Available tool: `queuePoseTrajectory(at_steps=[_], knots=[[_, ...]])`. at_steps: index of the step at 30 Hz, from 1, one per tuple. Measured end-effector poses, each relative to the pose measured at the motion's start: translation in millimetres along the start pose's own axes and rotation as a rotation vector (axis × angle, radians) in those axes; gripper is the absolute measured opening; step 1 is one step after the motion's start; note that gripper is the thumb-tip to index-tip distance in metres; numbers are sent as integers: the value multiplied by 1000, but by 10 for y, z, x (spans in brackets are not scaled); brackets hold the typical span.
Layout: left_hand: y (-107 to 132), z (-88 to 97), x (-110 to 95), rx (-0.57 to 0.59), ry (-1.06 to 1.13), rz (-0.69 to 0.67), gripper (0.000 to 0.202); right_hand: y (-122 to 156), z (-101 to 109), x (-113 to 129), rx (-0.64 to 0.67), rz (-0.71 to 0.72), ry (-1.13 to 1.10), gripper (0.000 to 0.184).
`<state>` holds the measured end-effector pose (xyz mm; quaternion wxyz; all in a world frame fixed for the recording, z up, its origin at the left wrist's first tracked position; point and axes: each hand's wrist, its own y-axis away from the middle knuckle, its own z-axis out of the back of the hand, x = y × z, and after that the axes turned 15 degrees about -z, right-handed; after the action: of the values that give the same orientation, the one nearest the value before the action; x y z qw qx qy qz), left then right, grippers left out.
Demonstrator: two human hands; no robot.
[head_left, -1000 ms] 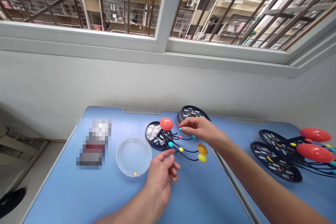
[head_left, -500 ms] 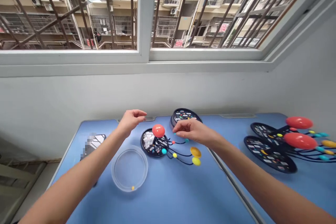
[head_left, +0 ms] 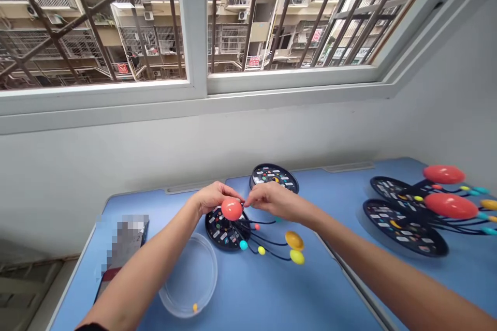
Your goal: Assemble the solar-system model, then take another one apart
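Note:
A solar system model with a red ball (head_left: 232,209) on a round black printed base (head_left: 223,232) stands before me. Thin black rods fan out to the right, tipped with coloured balls, among them an orange ball (head_left: 294,240). My left hand (head_left: 213,196) reaches behind the red ball, its fingers closed on a black rod. From the right, my right hand (head_left: 269,199) meets it in a pinch at the rod's end. What the right fingertips hold is too small to make out.
A clear round dish (head_left: 190,269) with a small yellow ball (head_left: 195,307) sits front left. Further left lies a partly blurred dark flat object (head_left: 144,230). Stacked printed discs (head_left: 274,173) stand behind my right hand. Two similar models (head_left: 406,227) occupy the right table, past the seam.
Both hands have come together behind the red ball; the left moved right and down onto the model, and the right shifted slightly. The camera view has turned a little.

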<state>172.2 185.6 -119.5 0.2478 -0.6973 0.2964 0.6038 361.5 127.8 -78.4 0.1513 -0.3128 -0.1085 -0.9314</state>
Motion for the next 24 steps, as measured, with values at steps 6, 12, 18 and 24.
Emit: queuePoseTrajectory(at_steps=[6,12,18,24], knots=[[38,-58,37,-46,28,35,31,-73,-22,64,-39,-38,-119,17],[78,-99,102,-260,83,-15,29,-152,-7,22,-39,-135,-347,8],[216,-125,175,-471,136,-63,38,-307,1,63,49,-196,-480,13],[409,-170,168,-618,147,-122,27,-460,-34,261,130,-233,-484,16]])
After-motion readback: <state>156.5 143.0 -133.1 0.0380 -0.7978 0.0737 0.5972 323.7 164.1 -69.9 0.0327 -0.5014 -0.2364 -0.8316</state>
